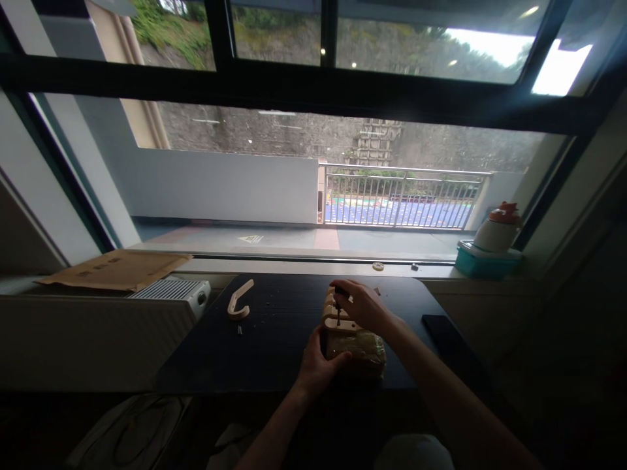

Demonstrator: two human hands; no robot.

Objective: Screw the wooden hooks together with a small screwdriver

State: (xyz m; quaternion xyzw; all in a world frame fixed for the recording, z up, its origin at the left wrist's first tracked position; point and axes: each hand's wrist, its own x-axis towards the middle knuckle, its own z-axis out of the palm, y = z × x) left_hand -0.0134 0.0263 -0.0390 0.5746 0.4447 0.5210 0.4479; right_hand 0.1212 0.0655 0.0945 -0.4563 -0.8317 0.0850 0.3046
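Observation:
A light wooden assembly (337, 322) lies on the dark table (274, 339), with a transparent bag (362, 356) of parts at its near end. My right hand (360, 305) is closed around a small dark screwdriver (337, 307), held upright with its tip on the wood. My left hand (318, 365) grips the near left side of the wooden assembly and the bag, thumb on top. A curved wooden hook piece (240, 300) lies apart to the left on the table.
A black phone (441, 329) lies at the table's right. On the windowsill stand a teal box (484, 261) with a white and orange container (499, 228), a small round part (377, 266) and cardboard (115, 269) at left. A white radiator (171, 290) sits beside the table.

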